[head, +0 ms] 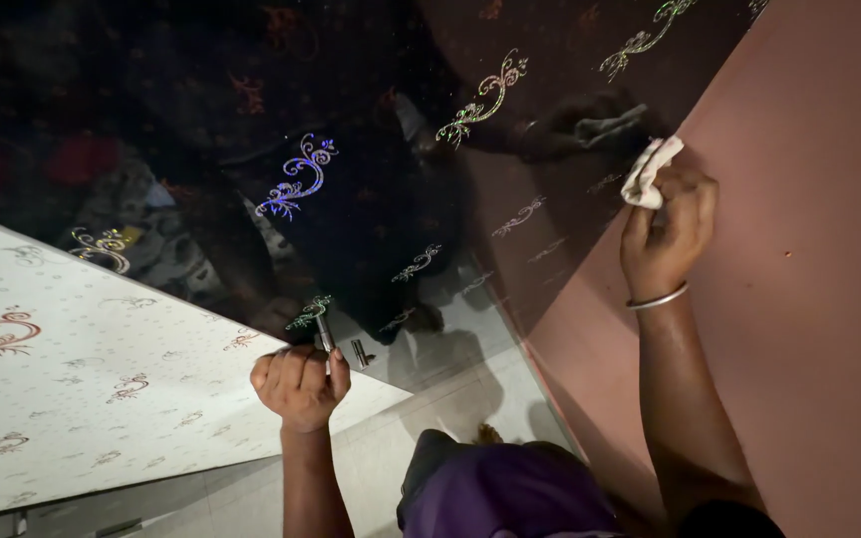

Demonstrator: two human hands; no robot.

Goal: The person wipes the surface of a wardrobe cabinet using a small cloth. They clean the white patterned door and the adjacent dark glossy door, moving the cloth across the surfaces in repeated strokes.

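My right hand (665,231) is raised against a glossy black panel (351,120) with glittering scroll patterns, right at the panel's edge by a pink wall (819,249). It is closed around a crumpled white cloth (650,169) pressed to the panel. A silver bangle (658,299) circles that wrist. My left hand (299,384) is a fist at the panel's lower edge, gripping a small dark handle (325,334) there. The hand with the cloth shows as a reflection in the black surface.
A white panel (82,389) with red and silver scroll motifs lies to the left of the black one. Purple clothing (510,493) is at the bottom. A pale tiled floor (470,399) shows below.
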